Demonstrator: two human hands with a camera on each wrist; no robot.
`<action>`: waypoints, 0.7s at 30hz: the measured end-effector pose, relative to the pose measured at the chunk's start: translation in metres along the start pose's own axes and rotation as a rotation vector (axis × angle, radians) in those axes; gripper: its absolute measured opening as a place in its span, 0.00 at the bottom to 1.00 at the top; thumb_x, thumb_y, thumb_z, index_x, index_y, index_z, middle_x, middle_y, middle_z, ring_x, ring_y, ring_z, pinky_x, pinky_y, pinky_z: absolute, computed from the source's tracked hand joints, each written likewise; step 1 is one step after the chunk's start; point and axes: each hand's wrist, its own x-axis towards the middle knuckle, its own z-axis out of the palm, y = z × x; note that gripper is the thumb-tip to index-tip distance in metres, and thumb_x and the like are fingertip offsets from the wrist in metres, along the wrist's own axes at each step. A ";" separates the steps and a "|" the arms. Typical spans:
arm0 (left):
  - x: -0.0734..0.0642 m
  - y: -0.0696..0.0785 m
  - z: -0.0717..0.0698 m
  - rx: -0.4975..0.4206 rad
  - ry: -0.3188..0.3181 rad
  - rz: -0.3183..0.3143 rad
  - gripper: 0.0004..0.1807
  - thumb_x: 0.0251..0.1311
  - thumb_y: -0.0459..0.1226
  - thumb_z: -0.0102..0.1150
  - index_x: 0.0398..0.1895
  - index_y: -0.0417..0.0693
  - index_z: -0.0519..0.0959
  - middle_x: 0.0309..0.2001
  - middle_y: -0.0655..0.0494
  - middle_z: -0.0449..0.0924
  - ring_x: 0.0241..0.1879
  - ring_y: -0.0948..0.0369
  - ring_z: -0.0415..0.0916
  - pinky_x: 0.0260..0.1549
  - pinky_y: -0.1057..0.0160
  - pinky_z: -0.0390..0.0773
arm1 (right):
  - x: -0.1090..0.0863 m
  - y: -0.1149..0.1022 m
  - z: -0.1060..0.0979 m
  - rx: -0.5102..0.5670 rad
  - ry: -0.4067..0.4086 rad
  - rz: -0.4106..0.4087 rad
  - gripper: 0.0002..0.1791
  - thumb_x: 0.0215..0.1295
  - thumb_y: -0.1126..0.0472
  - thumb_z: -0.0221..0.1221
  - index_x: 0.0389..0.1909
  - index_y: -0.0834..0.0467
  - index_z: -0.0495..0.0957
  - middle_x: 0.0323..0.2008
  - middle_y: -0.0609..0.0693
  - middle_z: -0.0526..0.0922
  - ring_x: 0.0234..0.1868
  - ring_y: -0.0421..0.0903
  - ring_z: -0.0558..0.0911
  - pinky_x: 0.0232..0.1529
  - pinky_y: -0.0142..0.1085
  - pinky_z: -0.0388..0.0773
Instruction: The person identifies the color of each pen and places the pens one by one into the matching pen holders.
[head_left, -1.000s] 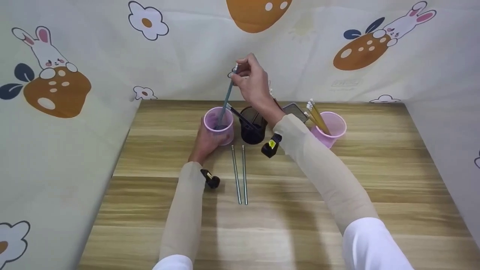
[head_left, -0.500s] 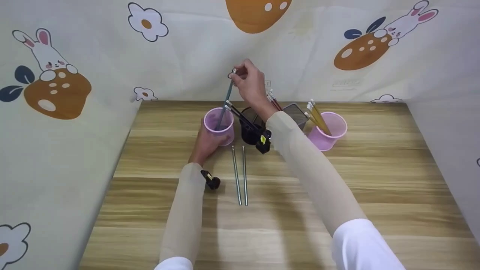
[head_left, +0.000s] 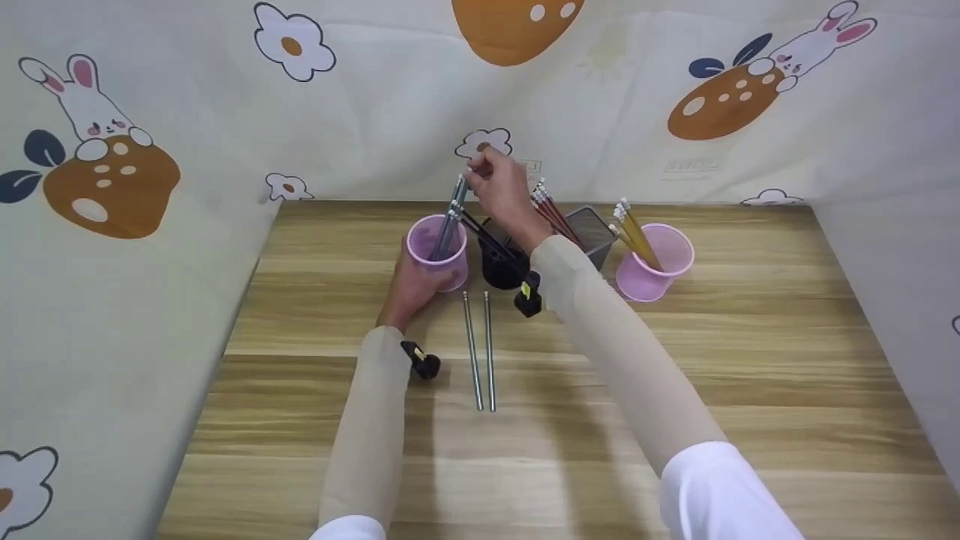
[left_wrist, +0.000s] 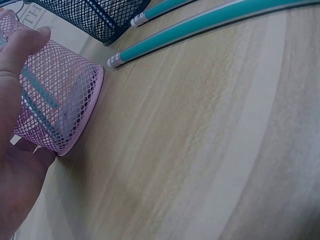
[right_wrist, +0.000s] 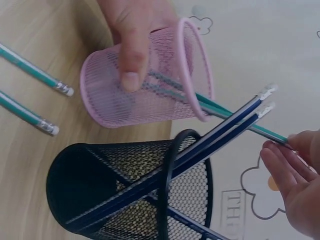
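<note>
My left hand (head_left: 414, 281) grips a pink mesh pencil cup (head_left: 437, 225) around its side, thumb across the front. In the right wrist view two green pencils (right_wrist: 212, 106) lean inside this pink cup, seen through the mesh. My right hand (head_left: 501, 187) is above the cup, thumb and fingers pinching the upper end of one green pencil, whose eraser is hidden by the fingers. Two more green pencils (head_left: 481, 352) lie side by side on the table, eraser ends toward the cups. In the left wrist view their erasers point to the pink cup's base.
Close beside the pink cup stands a black mesh cup (head_left: 504, 271) holding dark blue pencils (right_wrist: 200, 142). Behind my right forearm are red pencils (head_left: 556, 217) in a grey mesh holder (head_left: 592, 225). Farther right, another pink cup (head_left: 646, 285) holds yellow pencils (head_left: 637, 240). A patterned cloth wall rises behind.
My right hand has come down toward the pink cup, lowering the green pencil farther in. A second green pencil end shows beside it. My left hand keeps its grip on the cup.
</note>
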 end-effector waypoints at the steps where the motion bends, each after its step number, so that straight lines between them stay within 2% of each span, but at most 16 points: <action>1: 0.000 0.000 0.000 0.004 -0.003 -0.008 0.50 0.41 0.22 0.73 0.71 0.32 0.58 0.64 0.33 0.71 0.65 0.43 0.69 0.72 0.48 0.63 | 0.000 0.001 0.001 -0.010 -0.004 0.009 0.10 0.72 0.63 0.58 0.50 0.62 0.78 0.46 0.55 0.84 0.46 0.46 0.85 0.44 0.30 0.82; 4: -0.001 0.002 -0.001 0.002 -0.013 -0.024 0.50 0.42 0.22 0.73 0.71 0.32 0.58 0.64 0.33 0.71 0.65 0.42 0.68 0.72 0.48 0.63 | -0.001 0.002 0.003 -0.040 -0.012 0.023 0.09 0.72 0.62 0.57 0.48 0.61 0.79 0.46 0.54 0.85 0.46 0.46 0.85 0.43 0.30 0.80; 11: 0.012 -0.033 -0.001 -0.002 0.014 -0.012 0.51 0.39 0.25 0.76 0.71 0.39 0.60 0.63 0.39 0.73 0.64 0.48 0.70 0.71 0.53 0.65 | 0.000 0.005 0.001 -0.079 -0.016 -0.005 0.11 0.73 0.63 0.56 0.51 0.61 0.82 0.47 0.55 0.86 0.47 0.45 0.84 0.49 0.34 0.82; 14: 0.010 -0.027 0.000 -0.003 0.014 -0.021 0.51 0.40 0.25 0.76 0.71 0.38 0.59 0.64 0.38 0.72 0.65 0.47 0.69 0.72 0.52 0.64 | 0.000 0.008 0.000 -0.084 -0.021 -0.022 0.13 0.74 0.62 0.55 0.53 0.61 0.82 0.48 0.55 0.86 0.47 0.45 0.83 0.50 0.34 0.81; 18: 0.002 -0.009 -0.001 0.002 -0.001 -0.046 0.51 0.43 0.25 0.74 0.72 0.37 0.57 0.65 0.36 0.70 0.66 0.45 0.68 0.72 0.50 0.63 | -0.002 0.013 -0.001 -0.063 -0.022 -0.026 0.15 0.73 0.61 0.56 0.56 0.60 0.80 0.50 0.54 0.85 0.50 0.45 0.82 0.52 0.34 0.81; 21: -0.001 0.001 -0.003 0.013 -0.016 -0.058 0.51 0.44 0.25 0.74 0.73 0.35 0.56 0.65 0.35 0.69 0.66 0.45 0.67 0.72 0.50 0.64 | -0.004 0.016 -0.003 -0.027 0.008 -0.038 0.15 0.72 0.61 0.57 0.56 0.61 0.79 0.51 0.54 0.84 0.52 0.46 0.82 0.53 0.34 0.81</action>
